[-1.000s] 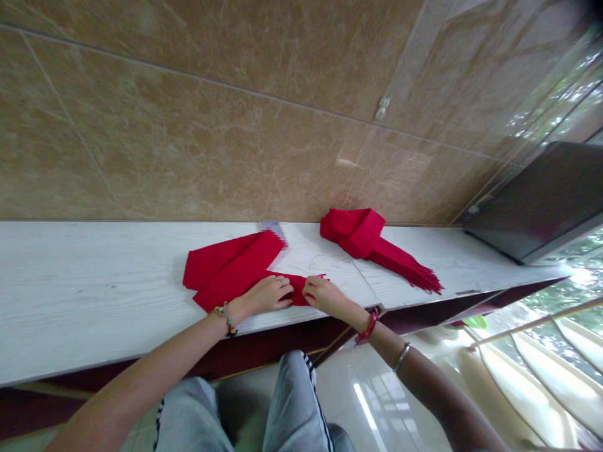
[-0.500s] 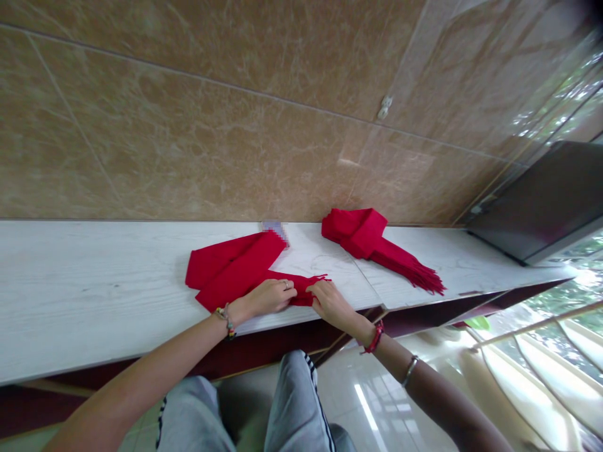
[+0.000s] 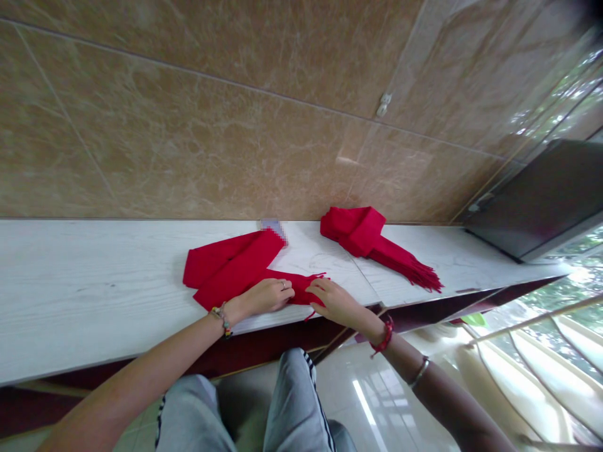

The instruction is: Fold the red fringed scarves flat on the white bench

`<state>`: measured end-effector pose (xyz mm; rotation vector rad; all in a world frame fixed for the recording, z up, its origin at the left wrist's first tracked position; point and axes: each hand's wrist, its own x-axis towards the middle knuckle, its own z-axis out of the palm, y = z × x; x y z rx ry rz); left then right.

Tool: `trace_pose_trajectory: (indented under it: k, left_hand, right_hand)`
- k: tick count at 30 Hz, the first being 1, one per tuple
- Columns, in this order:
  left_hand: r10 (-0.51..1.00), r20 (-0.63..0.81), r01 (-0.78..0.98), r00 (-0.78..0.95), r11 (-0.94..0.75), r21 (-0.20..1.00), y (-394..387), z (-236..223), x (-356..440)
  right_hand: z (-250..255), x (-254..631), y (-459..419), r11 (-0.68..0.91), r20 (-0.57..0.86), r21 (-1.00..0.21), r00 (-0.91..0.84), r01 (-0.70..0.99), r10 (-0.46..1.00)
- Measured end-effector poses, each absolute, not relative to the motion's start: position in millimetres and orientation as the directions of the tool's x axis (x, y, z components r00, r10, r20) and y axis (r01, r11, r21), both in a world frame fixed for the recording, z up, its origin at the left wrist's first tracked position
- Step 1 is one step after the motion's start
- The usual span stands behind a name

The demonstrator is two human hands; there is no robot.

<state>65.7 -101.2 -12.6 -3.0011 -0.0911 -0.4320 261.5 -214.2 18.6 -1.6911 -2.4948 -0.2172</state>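
A red fringed scarf lies partly folded on the white counter, with its fringed end near the front edge. My left hand rests on that end with its fingers curled down onto the cloth. My right hand lies just to the right, fingers on the fringe and pressed to the cloth. A second red scarf, folded with its fringe trailing right, sits farther back on the counter, away from both hands.
A brown marble-tiled wall rises behind the counter. A dark flat panel stands at the right end. A small blurred object lies at the wall behind the near scarf. My grey-trousered knees are below.
My right hand has slid a little right and toward the front edge along the fringe. My left hand has stayed on the scarf.
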Motion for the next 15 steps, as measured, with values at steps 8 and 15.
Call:
trace_pose_trajectory:
  k: [8,15]
  left_hand:
    - [0.054,0.303,0.08,0.951,-0.994,-0.073,-101,-16,62]
    - [-0.016,0.256,-0.002,0.967,-0.998,-0.056,-102,-10,60]
  right_hand:
    - [-4,257,-209,0.49,0.302,0.217,-0.535,0.844,0.789]
    - [1,268,-212,0.644,0.22,0.28,-0.701,0.712,0.678]
